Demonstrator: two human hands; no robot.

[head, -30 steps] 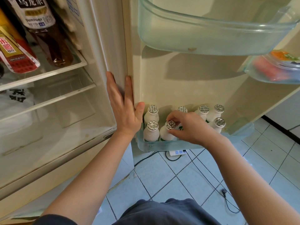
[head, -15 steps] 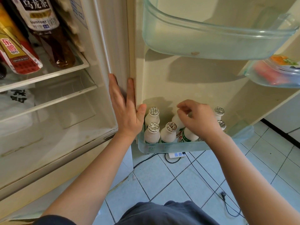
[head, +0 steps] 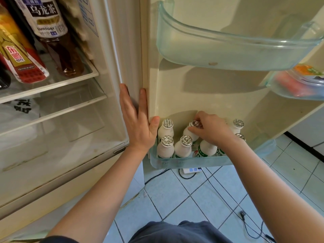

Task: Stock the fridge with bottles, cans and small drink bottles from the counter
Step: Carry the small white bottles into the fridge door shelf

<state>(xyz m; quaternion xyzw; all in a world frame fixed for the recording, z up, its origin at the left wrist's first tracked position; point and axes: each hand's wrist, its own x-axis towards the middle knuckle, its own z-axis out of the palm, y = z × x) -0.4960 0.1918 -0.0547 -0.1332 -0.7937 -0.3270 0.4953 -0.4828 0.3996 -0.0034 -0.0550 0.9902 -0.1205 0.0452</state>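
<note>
Pale blue floor tiles (head: 201, 199) run under an open cream fridge. At far left, a glass fridge shelf (head: 52, 85) carries a red and yellow labelled bottle (head: 21, 60) beside a tall brown tea bottle with a dark label (head: 59, 46). Right of the shelves, the left hand (head: 138, 127) lies flat where the cabinet edge meets the door, its fingers straight and parted, the thumb against the door's inner rim. Just right of that thumb, small white drink bottles with silver foil caps (head: 165, 148) stand in two rows inside the clear bottom door bin (head: 184, 163). The right hand (head: 212, 130) reaches over them, and its curled fingertips pinch the foil cap of a far-row bottle (head: 190, 132), which leans slightly within the bin. Below the bin, a white power strip (head: 192, 170) lies on the tiles with black cables trailing right. Above, a clear upper door bin (head: 228, 53) juts out, and at far right a smaller clear bin (head: 298, 92) holds something red and orange, too blurred to tell.
</note>
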